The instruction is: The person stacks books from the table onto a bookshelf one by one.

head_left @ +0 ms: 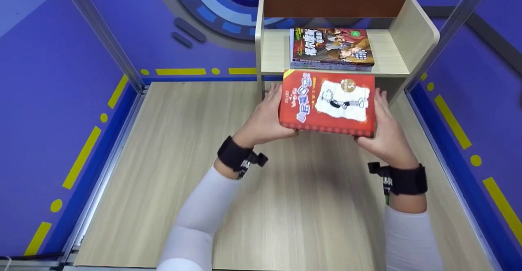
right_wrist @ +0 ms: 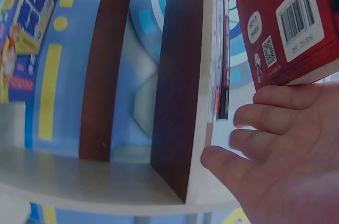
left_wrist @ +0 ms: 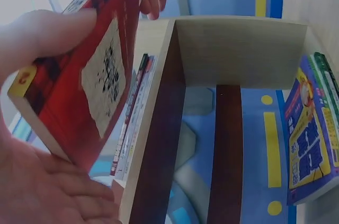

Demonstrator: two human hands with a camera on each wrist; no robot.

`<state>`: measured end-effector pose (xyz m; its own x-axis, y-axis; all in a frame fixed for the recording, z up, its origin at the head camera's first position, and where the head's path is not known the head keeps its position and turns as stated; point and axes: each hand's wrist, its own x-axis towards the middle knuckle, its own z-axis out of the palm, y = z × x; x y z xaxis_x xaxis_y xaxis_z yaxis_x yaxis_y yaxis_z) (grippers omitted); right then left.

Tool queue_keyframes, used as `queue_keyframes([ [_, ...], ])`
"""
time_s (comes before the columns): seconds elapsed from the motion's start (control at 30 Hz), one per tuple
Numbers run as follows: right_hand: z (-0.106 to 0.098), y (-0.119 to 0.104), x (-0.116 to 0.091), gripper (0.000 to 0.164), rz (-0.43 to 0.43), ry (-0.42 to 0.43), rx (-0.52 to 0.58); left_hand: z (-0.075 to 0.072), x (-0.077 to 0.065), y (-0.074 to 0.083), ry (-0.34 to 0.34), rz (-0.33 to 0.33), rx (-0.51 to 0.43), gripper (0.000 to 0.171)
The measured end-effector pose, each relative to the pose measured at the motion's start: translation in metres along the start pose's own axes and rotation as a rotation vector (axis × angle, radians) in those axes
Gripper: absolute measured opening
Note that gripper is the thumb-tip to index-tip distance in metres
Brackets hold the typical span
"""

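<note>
A red book (head_left: 328, 102) with a cartoon figure on a white patch is held between both hands, in front of the shelf's upper board. My left hand (head_left: 269, 116) grips its left end; in the left wrist view the thumb lies across the near edge and the fingers (left_wrist: 69, 181) are at the underside. At the right end, my right hand (head_left: 387, 130) holds it with the thumb at the near corner. The right wrist view shows the back cover with a barcode (right_wrist: 300, 17), and fairly straight fingers (right_wrist: 270, 118) beside it.
A wooden shelf unit (head_left: 397, 53) stands at the table's back right. Several stacked books (head_left: 332, 47) lie on its upper board. Below that board, purple and green books (left_wrist: 312, 134) appear in the left wrist view. Blue-purple panels (head_left: 45, 100) flank the wooden table (head_left: 183, 140).
</note>
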<state>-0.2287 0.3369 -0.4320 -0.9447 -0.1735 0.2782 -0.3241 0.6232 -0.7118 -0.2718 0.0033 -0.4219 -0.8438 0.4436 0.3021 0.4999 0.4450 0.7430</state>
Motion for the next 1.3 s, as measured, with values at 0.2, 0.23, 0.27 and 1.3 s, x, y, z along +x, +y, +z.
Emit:
queue_keyframes([
  [0.2,-0.016,-0.002,0.017,0.111,-0.022,0.049,0.005,-0.007,0.025,0.007,0.018,0.038,-0.035,0.125],
  [0.23,-0.018,-0.003,0.022,0.11,-0.027,0.054,0.007,-0.009,0.029,0.008,0.024,0.039,-0.041,0.125],
  [0.27,-0.02,-0.004,0.026,0.109,-0.036,0.059,0.011,-0.011,0.033,0.009,0.029,0.036,-0.041,0.125],
  [1.3,-0.016,0.02,0.134,0.085,0.035,0.074,0.121,-0.044,0.106,-0.022,-0.008,-0.144,0.08,0.113],
])
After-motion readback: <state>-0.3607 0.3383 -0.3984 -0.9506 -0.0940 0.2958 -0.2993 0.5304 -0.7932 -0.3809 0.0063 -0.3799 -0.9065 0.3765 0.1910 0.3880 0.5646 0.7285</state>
